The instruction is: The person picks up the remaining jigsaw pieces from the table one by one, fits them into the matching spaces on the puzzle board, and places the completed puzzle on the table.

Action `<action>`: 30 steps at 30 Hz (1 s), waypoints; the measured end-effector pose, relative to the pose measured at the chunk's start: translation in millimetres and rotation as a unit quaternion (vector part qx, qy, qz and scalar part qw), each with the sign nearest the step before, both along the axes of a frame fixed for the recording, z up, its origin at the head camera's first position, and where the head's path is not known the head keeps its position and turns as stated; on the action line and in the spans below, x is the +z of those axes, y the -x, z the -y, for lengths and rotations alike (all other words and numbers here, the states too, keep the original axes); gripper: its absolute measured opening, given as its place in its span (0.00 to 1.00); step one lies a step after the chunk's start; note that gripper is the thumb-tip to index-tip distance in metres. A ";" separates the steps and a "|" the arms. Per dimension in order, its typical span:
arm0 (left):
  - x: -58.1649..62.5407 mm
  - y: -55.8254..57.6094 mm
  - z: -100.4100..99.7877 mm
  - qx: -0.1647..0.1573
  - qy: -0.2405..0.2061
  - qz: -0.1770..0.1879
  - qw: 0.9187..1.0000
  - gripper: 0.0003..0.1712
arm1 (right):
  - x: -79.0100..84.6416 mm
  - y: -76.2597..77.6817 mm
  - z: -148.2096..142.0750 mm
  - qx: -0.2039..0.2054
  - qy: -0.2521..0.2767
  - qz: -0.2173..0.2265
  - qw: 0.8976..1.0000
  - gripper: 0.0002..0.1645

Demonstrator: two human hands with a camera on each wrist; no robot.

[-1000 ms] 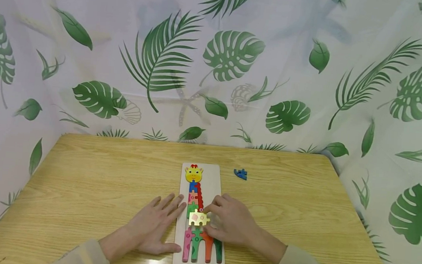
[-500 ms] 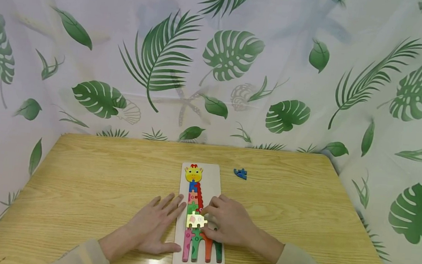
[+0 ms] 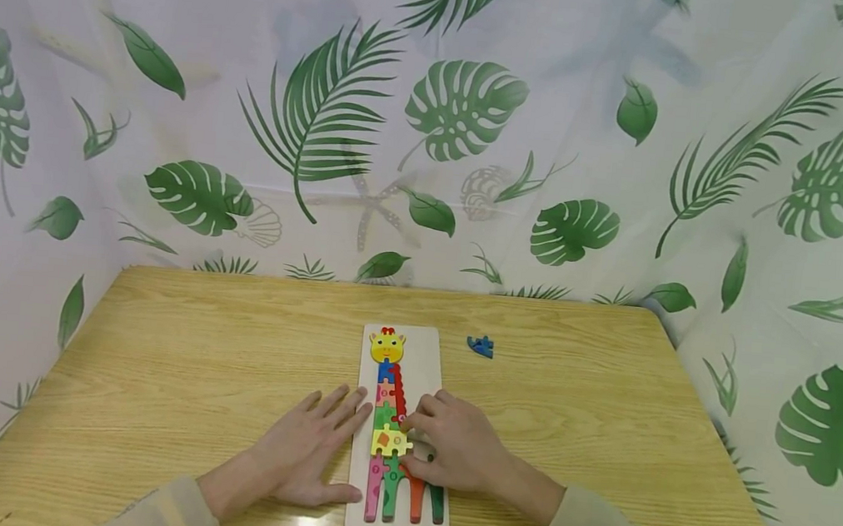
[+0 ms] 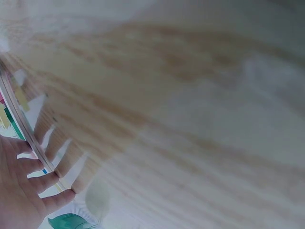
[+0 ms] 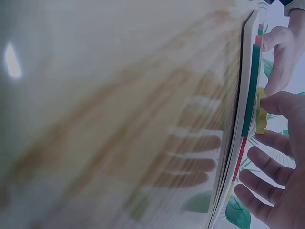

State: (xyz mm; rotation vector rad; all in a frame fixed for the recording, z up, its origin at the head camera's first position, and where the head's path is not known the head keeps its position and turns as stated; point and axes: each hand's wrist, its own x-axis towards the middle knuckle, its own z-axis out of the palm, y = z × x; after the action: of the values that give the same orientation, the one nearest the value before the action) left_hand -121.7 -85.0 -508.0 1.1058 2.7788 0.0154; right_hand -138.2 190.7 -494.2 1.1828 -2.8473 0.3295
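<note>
A giraffe puzzle board (image 3: 424, 355) lies upright before me, its yellow head (image 3: 387, 346) at the far end and coloured neck and leg pieces set in it. My right hand (image 3: 461, 446) pinches a yellow puzzle piece (image 3: 392, 442) between thumb and index finger, low over the body space between the green neck piece and the legs. In the right wrist view, the yellow piece (image 5: 261, 110) stands proud of the board beside the thumb; the other fingers are spread. My left hand (image 3: 315, 446) lies with straight fingers along the board's left edge, fingertips and thumb on it.
A loose blue puzzle piece (image 3: 481, 346) lies on the wooden table (image 3: 235, 330), right of the board's far end. Behind the table hangs a leaf-patterned cloth (image 3: 306, 203), which also covers both sides.
My right hand has brought the yellow piece slightly left and nearer to me, levelling it over the body space. The left hand has stayed still.
</note>
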 end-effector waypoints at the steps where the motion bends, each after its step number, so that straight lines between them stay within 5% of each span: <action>1: -0.1 -0.1 0.0 0.001 0.001 0.000 1.000 0.64 | -0.8 0.1 0.1 0.002 0.001 -0.003 1.000 0.17; 30: -0.2 0.9 -0.7 0.004 0.002 0.011 1.000 0.64 | -1.6 0.0 1.6 0.001 -0.002 0.014 1.000 0.18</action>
State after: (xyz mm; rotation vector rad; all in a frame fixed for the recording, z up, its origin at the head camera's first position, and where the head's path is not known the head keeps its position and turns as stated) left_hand -122.7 -84.4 -508.1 1.0859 2.7629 0.0244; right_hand -138.2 189.2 -495.8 1.1915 -2.8716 0.3418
